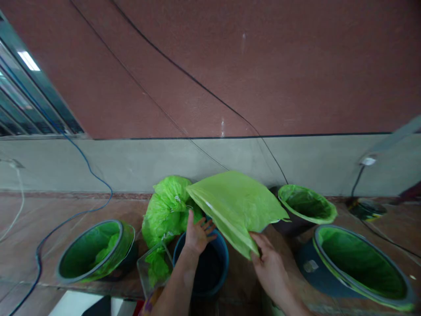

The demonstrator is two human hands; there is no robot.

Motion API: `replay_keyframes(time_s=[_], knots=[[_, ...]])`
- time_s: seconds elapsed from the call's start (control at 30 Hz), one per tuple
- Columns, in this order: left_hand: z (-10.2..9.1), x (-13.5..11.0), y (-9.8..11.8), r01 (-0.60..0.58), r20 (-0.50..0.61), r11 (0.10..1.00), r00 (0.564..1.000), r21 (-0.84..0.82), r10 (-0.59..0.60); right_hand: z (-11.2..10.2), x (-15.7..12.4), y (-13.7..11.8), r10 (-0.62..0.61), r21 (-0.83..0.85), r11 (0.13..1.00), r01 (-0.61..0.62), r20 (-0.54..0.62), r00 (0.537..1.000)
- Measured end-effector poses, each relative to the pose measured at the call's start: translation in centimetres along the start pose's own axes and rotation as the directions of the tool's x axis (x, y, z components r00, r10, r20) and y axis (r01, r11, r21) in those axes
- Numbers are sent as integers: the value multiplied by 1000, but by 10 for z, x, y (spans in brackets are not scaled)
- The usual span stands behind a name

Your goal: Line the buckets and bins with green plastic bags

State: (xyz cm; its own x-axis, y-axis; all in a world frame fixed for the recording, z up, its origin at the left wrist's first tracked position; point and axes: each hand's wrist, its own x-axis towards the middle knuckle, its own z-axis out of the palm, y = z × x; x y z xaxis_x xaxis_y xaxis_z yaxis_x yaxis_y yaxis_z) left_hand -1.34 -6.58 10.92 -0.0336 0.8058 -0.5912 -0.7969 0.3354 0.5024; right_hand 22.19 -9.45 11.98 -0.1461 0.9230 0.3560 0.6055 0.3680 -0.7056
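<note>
A light green plastic bag (235,202) billows out in front of me, its mouth toward the left. My right hand (268,263) pinches the bag's lower right edge between thumb and fingers. Fingers spread and holding nothing, my left hand (199,235) is just left of the bag, above a blue bucket (225,267) with a dark inside. Behind that hand, a full, tied green bag (164,206) leans near the wall. Below it, a clear plastic container (144,272) has green plastic in it.
Lined bins stand at the left (66,263), back right (281,226) and front right (315,267). A blue cable (79,215) runs across the tiled floor. A paint can (368,210) sits by the wall (131,162). At the bottom left lies a white board (72,303).
</note>
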Motion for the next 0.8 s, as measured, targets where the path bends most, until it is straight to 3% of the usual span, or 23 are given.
replay_keyframes(time_s=[0.2, 0.33, 0.47, 0.6, 0.67, 0.73, 0.8], knots=[[30, -9, -28, 131, 170, 989, 975, 68, -141, 16, -54, -26, 83, -55, 995, -79, 68, 994], [32, -18, -37, 166, 293, 982, 938, 90, -186, 24, -79, -30, 72, -98, 994, -49, 249, 966], [31, -30, -49, 163, 225, 965, 952, 206, -209, 28, -93, -47, 127, -195, 980, -48, 415, 901], [29, -40, -55, 3, 109, 943, 993, 333, -42, 15, -100, -70, 118, -191, 981, -23, 506, 854], [27, -48, -52, -56, 78, 945, 996, 323, 32, -4, -100, -76, 74, -91, 995, -34, 492, 867], [25, -59, -43, -75, 65, 951, 996, 298, 58, -32, -96, -71, 72, 43, 994, -97, 396, 915], [23, -75, -32, -84, 79, 955, 995, 285, 64, -60, -89, -53, 173, 117, 975, -187, 122, 977]])
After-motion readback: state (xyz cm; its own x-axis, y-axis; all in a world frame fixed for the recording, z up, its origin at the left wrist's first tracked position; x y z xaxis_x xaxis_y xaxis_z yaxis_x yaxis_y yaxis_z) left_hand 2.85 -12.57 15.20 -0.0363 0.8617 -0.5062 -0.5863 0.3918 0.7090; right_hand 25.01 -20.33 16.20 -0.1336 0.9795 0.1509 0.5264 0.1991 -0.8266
